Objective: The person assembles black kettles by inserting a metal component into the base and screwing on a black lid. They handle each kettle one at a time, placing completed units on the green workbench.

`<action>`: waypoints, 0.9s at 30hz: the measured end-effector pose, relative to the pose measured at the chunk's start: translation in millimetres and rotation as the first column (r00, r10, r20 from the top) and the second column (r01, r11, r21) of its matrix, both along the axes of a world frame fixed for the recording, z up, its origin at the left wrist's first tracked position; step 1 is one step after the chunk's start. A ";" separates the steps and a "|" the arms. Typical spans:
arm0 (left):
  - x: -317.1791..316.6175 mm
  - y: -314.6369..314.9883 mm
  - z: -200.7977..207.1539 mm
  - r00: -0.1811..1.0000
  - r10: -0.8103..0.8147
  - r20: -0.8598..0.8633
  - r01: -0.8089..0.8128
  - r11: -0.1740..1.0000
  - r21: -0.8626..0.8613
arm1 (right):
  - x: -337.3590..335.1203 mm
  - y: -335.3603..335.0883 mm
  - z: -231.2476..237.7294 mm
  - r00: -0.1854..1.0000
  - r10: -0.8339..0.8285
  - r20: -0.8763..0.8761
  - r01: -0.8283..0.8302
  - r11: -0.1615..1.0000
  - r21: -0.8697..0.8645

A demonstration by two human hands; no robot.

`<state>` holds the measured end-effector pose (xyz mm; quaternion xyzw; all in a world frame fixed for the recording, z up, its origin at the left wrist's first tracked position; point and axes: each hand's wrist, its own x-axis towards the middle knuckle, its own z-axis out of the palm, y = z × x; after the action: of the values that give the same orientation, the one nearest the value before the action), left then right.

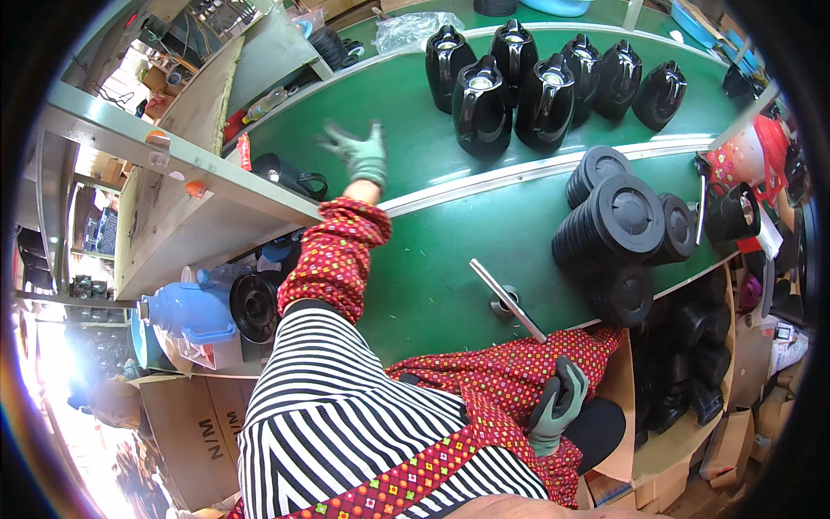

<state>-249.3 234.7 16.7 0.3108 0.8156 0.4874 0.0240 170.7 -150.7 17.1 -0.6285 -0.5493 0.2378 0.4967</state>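
Head view: nearside of blk disc stack, cardboard box w/ dark rounded parts in it. Beyond stack, on green table, 7 blk jugs, contents unclear. Well left of stack, L gloved hand, spread wide, a bit blurred, empty, near blk handled vessel. Nearside-left of stack, R gloved hand, partly curled, over patterned cloth, near metal bar; can't tell if gripping.
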 end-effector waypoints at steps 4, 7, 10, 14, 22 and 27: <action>-80.7 11.6 9.1 0.925 0.371 -0.083 -0.377 0.924 -0.063 | 1.6 2.8 1.0 0.993 0.051 0.106 -0.052 0.999 0.013; -135.7 10.3 3.4 0.868 0.496 -0.018 -0.491 0.852 -0.181 | 4.5 7.2 3.7 0.979 0.111 0.173 -0.119 0.992 0.037; -154.4 14.4 2.1 0.878 0.478 0.001 -0.468 0.860 -0.201 | 5.9 7.0 0.0 0.982 0.111 0.149 -0.122 0.990 0.066; -112.7 1.7 16.4 0.942 0.333 0.037 -0.327 0.938 -0.112 | 9.7 3.7 1.8 0.978 0.119 0.174 -0.135 0.988 0.082; 15.0 -97.4 57.9 0.870 -0.352 -0.347 0.384 0.923 0.026 | 17.5 36.6 46.6 0.980 0.199 -0.002 -0.199 0.978 -0.065; 101.3 -181.0 110.0 0.643 -0.653 -0.400 0.736 0.671 0.090 | -7.4 76.6 117.7 0.760 0.288 -0.583 -0.384 0.922 -0.045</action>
<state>-148.1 53.7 126.8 0.6802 0.5564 0.4761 0.0334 163.3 -74.1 134.8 -0.4584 -0.4599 0.5422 0.5333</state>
